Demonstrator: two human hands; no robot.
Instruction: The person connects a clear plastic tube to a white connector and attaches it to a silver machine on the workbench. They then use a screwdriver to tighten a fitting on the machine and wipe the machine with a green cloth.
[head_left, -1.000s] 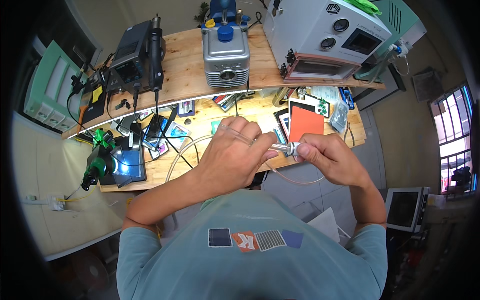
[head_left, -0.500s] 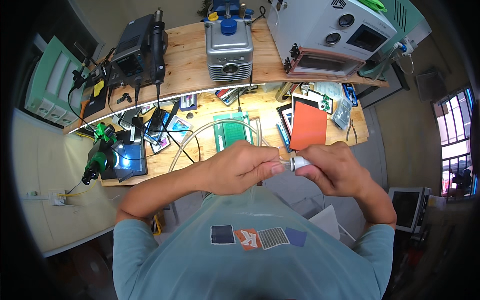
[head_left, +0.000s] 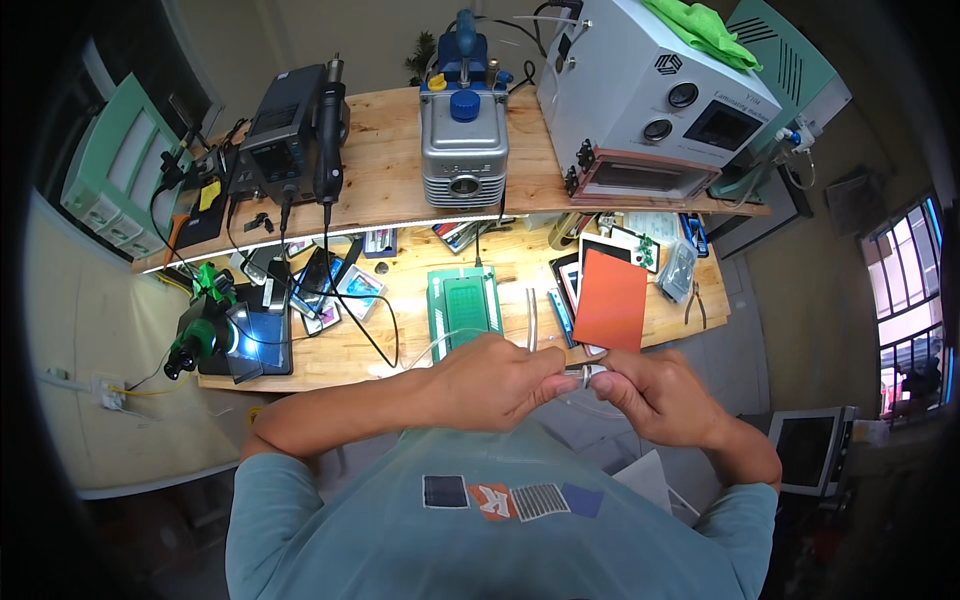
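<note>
In front of my chest, just off the bench's front edge, my two hands meet at a joint in a clear hose. My left hand is closed round the clear hose, close to its end. A pale loop of that hose shows beyond the hand, over the bench. The fingers of my right hand pinch a small white hose fitting with a shiny metal ring. The ring sits between both thumbs, against the hose end. Whether the hose is fully seated on the fitting, I cannot tell.
Behind my hands lie a green mat and an orange sheet on the wooden bench. A vacuum pump, a soldering station and a white laminating machine stand on the shelf. A green microscope is at left.
Both hands sit lower in the picture, and the view shows more of the shelf. The hose loop behind my left hand has dropped. Each hand keeps its hold.
</note>
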